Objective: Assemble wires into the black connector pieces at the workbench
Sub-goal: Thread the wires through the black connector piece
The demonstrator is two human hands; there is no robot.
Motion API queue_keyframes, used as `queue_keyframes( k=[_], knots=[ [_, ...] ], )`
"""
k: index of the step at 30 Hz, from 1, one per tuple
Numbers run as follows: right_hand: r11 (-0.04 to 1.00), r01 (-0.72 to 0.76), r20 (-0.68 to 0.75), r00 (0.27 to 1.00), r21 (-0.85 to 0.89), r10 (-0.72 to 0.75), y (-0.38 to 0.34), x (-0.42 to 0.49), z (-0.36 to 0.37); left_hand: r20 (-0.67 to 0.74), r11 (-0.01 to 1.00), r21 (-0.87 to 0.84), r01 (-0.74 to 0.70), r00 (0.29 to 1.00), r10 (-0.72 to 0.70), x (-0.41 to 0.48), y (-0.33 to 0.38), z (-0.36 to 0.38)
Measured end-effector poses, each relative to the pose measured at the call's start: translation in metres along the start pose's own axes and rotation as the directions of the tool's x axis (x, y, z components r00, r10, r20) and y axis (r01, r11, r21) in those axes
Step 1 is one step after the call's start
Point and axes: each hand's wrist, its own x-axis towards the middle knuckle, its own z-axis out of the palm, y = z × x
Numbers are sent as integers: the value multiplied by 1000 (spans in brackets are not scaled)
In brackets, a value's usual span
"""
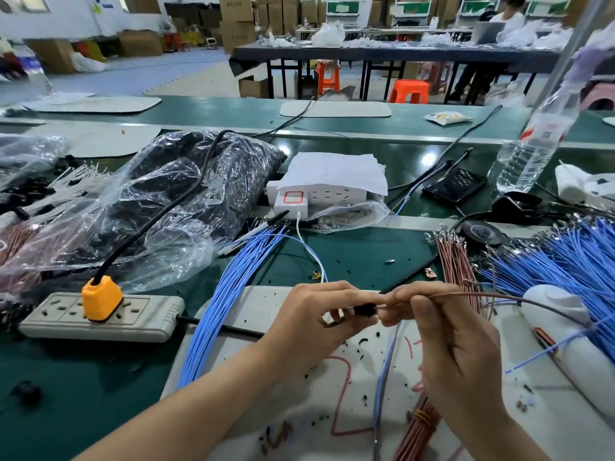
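My left hand (pixel 316 314) pinches a small black connector piece (pixel 365 309) above the white work mat (pixel 266 377). My right hand (pixel 446 331) pinches a brown wire (pixel 499 296) close to its tip, and the tip meets the connector's right side. A blue wire (pixel 386 361) hangs down from the connector between my hands. A bundle of blue wires (pixel 233 294) lies left of the mat. A bundle of brown wires (pixel 456 271) lies behind my right hand.
A power strip with an orange plug (pixel 100 307) sits at the left, a plastic bag of black parts (pixel 173 201) behind it. A large spread of blue wires (pixel 565 261), a white device (pixel 565 327), a water bottle (pixel 529 151) and a phone (pixel 454 185) occupy the right.
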Motion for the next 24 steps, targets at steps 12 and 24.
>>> queue_keyframes(
  k=[12,24],
  knots=[
    [992,45,51,998,-119,-39,3,2,2,-7,985,170,-25,1000,26,0,2,-1],
    [929,-354,173,927,113,332,16,-3,4,13,991,-87,101,995,-100,4,10,-3]
  ],
)
